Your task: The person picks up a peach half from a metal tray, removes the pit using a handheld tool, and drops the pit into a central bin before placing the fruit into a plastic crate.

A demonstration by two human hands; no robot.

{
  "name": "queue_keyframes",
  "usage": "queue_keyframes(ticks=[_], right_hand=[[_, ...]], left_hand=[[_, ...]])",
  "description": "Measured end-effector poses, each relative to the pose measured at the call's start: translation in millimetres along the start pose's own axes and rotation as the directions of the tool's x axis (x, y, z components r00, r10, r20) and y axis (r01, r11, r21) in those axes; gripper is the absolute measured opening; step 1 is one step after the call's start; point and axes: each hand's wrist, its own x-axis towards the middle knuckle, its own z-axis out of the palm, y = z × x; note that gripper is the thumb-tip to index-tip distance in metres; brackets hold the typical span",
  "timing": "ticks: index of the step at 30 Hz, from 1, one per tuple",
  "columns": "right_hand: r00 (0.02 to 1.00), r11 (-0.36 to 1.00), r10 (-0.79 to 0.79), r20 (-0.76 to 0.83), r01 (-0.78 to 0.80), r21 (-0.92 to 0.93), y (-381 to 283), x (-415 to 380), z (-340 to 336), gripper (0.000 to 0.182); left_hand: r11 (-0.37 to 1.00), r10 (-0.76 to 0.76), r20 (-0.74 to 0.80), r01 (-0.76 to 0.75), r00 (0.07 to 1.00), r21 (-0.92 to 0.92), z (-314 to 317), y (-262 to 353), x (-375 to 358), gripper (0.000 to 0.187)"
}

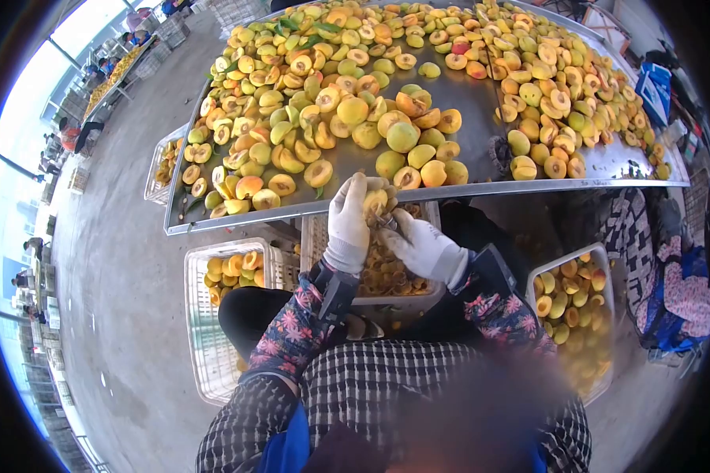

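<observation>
My left hand (349, 226), in a white glove, is closed round a yellow peach half (376, 202) just below the table's front edge. My right hand (427, 249), also gloved, pinches a small dark metal tool (387, 224) against that fruit; its exact shape is mostly hidden by fingers. Beneath both hands stands a crate (430, 298) with peach pits and scraps in it. Halved and whole yellow peaches (356, 110) lie heaped on the metal table (450, 75) in front of me.
A white crate (201, 331) holding peach halves stands at my left, another crate (607, 370) of peaches at my right. Patterned cloth (635, 252) hangs over something at far right. Concrete floor (126, 284) stretches left, where people sit at distant tables.
</observation>
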Motion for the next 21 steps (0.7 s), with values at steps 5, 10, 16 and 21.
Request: queue_keyframes(ticks=[5, 10, 16, 21], right_hand=[[0.976, 0.973, -0.057, -0.212, 0.007, -0.232, -9.2, -0.9, 9.9, 0.036], [0.996, 0.980, -0.042, -0.078, 0.026, -0.197, 4.9, -5.4, 15.3, 0.030], [1.000, 0.975, 0.004, -0.001, -0.004, 0.224, 21.6, -13.3, 30.7, 0.032], [0.931, 0.707, 0.247, 0.269, -0.363, 0.607, 9.7, -20.3, 26.7, 0.038]], left_hand=[[0.961, 0.258, -0.159, -0.269, 0.953, -0.055, 20.0, -7.6, -1.0, 0.035], [0.991, 0.009, -0.011, -0.008, 1.000, 0.136, -10.1, -3.3, 2.3, 0.044], [0.928, -0.293, 0.154, 0.242, 0.944, 0.284, -22.3, 7.4, 12.8, 0.050], [0.926, -0.356, 0.183, 0.319, 0.916, 0.203, -25.6, 1.6, 13.9, 0.048]])
